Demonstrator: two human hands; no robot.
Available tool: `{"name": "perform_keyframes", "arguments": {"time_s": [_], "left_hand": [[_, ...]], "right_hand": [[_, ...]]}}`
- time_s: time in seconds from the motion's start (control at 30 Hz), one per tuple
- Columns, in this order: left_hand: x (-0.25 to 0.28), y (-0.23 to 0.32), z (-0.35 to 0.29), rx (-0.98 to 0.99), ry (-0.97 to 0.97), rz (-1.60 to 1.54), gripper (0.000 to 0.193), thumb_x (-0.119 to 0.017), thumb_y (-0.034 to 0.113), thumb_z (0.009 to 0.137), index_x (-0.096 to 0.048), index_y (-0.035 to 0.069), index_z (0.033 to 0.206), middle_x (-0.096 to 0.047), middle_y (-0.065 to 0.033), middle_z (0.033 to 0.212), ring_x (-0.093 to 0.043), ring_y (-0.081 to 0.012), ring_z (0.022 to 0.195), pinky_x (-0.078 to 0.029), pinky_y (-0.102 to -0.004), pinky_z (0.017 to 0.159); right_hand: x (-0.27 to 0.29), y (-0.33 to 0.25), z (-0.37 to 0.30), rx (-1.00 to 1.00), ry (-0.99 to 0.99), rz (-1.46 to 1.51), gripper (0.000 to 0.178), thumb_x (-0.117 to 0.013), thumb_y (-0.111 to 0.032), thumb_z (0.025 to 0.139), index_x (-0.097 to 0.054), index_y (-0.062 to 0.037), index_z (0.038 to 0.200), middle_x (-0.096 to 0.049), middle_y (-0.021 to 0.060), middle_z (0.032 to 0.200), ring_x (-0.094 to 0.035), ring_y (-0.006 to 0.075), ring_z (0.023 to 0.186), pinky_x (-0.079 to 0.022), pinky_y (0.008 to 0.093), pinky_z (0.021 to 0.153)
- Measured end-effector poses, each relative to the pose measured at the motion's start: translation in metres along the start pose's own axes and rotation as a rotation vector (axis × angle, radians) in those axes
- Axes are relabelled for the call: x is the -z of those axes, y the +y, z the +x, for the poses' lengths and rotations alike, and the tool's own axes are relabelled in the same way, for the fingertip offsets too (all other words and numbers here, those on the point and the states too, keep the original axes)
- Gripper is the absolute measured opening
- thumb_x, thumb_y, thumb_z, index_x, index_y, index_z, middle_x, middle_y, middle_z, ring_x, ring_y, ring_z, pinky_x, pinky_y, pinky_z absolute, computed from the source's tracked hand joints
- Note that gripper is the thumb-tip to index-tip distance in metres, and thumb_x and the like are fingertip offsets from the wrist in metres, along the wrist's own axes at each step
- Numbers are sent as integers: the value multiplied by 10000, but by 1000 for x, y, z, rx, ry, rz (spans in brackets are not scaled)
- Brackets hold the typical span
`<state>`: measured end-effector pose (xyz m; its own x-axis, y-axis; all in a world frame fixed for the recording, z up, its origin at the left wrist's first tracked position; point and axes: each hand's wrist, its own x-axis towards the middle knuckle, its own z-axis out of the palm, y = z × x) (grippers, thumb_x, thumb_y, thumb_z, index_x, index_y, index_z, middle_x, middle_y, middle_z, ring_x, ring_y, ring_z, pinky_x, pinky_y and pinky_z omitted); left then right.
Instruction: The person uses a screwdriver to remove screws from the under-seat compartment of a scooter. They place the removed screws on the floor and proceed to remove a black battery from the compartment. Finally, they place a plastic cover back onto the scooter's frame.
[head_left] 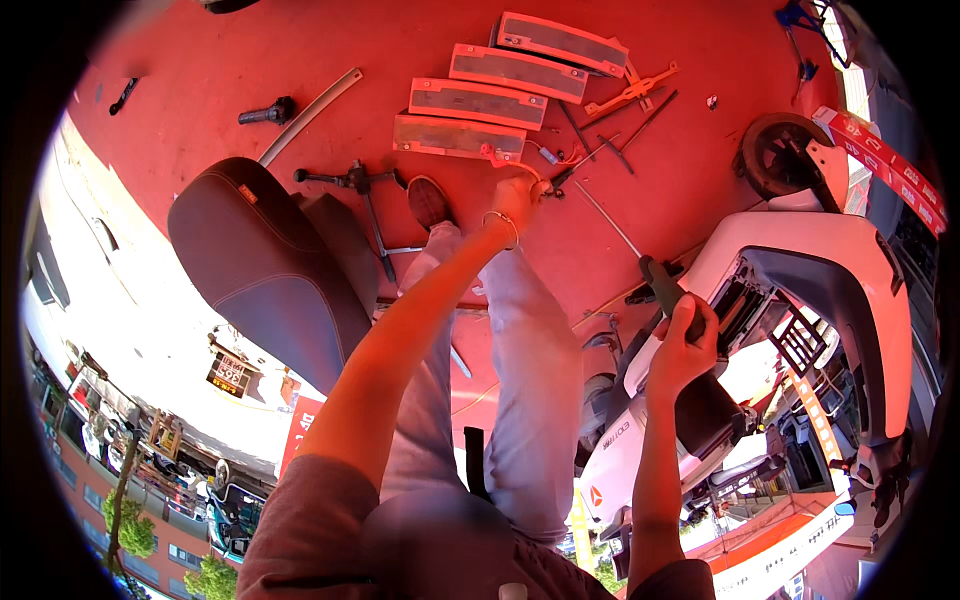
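Observation:
Ahead of me, my left hand [515, 200] is closed around an orange-red cable [525, 169] with connectors, near the end of the closest battery-like block [459, 137]. At the right, my right hand [690, 335] grips the dark green handle of a long screwdriver [661, 283]. Its thin metal shaft points up and left toward the cable end, and its tip is close to a small dark part by my left hand. Beside my right hand stands a light-coloured electric scooter [625, 455] with its inside exposed.
Several flat rectangular blocks lie in a staggered row on the red-lit floor [380, 40]. A dark scooter seat [265, 260] is at my left, near a metal stand [368, 200]. Right of the blocks lie an orange bracket [632, 90] and thin rods. A wheel [785, 155] stands far right.

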<state>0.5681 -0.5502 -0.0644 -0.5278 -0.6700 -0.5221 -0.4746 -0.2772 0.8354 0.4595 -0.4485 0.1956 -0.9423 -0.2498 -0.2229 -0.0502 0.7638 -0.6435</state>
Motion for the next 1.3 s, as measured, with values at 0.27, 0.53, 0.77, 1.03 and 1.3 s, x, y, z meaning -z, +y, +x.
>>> {"name": "perform_keyframes", "arguments": {"time_s": [0.27,0.53,0.77,1.03,1.3], "left_hand": [[-47,1,-10,79,-38,347,394,-530,388,803,-608,28,943,-631,-174,833,-610,-324,790,-476,-402,688],[21,-97,-188,75,-206,547,254,-552,248,812,-598,49,963,-621,-156,889,-614,-272,834,-489,-346,704],[-18,14,-290,-39,-168,294,250,-532,203,855,-585,9,1004,-623,-111,919,-602,-179,853,-463,-278,750],[-86,160,-364,-64,-307,-120,276,-503,238,888,-567,-5,1002,-608,-74,902,-568,-141,862,-432,-244,766],[-114,284,-430,66,-631,-35,409,-425,315,915,-499,-38,1109,-576,-106,1015,-551,-177,967,-439,-291,839]], "right_hand": [[63,92,1,-513,208,486,281,-597,-266,829,-543,10,825,-570,75,657,-495,117,471,-363,215,433],[119,167,-62,-856,-238,737,339,-573,-319,836,-554,19,848,-588,122,662,-495,121,467,-385,225,436],[201,202,-109,-870,-382,655,372,-573,-386,825,-554,-15,815,-578,91,633,-483,100,465,-368,217,444],[272,208,-126,-715,-434,786,409,-606,-399,794,-527,-3,736,-569,95,588,-510,116,456,-382,233,421],[324,171,-136,-436,-496,794,364,-585,-356,815,-547,-5,726,-540,52,558,-499,91,469,-366,226,410]]}}
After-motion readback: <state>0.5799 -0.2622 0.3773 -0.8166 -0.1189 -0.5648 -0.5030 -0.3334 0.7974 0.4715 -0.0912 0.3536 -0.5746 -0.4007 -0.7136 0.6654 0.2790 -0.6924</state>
